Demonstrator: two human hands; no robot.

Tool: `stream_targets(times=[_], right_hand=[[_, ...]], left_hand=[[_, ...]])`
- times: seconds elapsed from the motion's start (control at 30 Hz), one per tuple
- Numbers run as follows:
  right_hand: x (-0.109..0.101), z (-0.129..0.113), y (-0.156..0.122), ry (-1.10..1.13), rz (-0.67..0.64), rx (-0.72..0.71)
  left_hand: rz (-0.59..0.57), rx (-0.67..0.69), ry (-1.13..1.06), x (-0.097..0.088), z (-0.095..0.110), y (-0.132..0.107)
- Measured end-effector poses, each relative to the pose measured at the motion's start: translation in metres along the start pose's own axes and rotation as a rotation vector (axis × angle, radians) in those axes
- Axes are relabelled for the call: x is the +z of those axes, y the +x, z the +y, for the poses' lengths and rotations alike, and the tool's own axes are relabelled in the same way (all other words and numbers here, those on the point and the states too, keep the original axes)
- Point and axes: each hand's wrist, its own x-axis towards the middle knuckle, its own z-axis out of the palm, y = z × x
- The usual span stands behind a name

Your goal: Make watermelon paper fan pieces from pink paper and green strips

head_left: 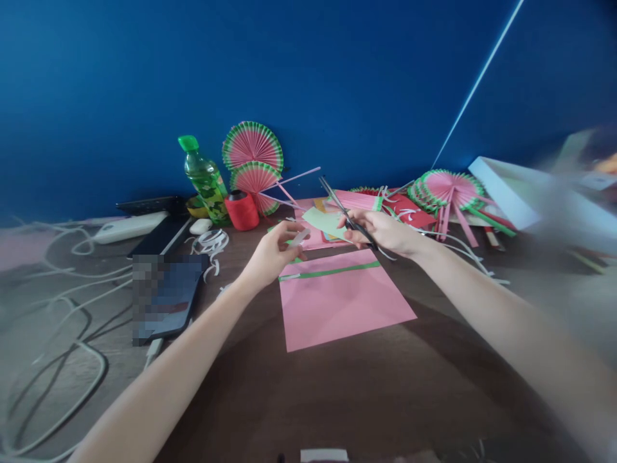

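My right hand (pixel 380 230) grips a pair of dark scissors (pixel 336 198), their blades pointing up and to the left. Between the closed fingers of my left hand (pixel 272 257) is a small pale, translucent-looking strip (pixel 299 238). Below both hands lies a pink sheet of paper (pixel 344 305) with a green strip (pixel 337 270) running across its upper part. A short white piece (pixel 290 276) sits on the left end of that green strip. Just behind the hands is a light green paper (pixel 324 222), partly covered by my right hand and the scissors.
Pink and green pleated paper fans (pixel 253 146) lean against the blue wall, with more fans (pixel 450 188) at right. A red thread spool (pixel 242 211) and a green bottle (pixel 205 177) stand at left, near a phone (pixel 176 296) and white cables (pixel 99 360). A white box (pixel 511 193) is at right.
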Motion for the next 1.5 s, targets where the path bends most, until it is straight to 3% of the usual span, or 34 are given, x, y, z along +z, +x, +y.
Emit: stream_targets(times=[0.2, 0.33, 0.67, 0.87, 1.03, 1.23, 1.5], right_hand=[[0.029, -0.005, -0.004, -0.036, 0.054, -0.027], [0.036, -0.006, -0.008, -0.059, 0.031, -0.029], [0.039, -0.01, -0.011, 0.099, -0.003, -0.079], [0.039, -0.01, -0.008, 0.17, 0.004, -0.043], [0.01, -0.006, -0.006, 0.072, -0.149, -0.017], [-0.029, -0.007, -0.01, -0.214, -0.54, 0.22], [-0.028, -0.004, -0.007, -0.331, -0.644, 0.244]], left_hand=[[-0.132, 0.004, 0.099, 0.01, 0.007, -0.007], [-0.166, 0.014, 0.108, 0.016, 0.013, -0.011], [-0.048, 0.078, 0.468, 0.015, 0.013, -0.014], [-0.018, 0.108, 0.516, 0.015, 0.012, -0.014], [0.026, 0.136, 0.575, 0.003, 0.007, -0.01], [-0.088, 0.139, 0.591, -0.012, 0.005, -0.005], [-0.132, 0.174, 0.729, -0.008, 0.005, -0.005]])
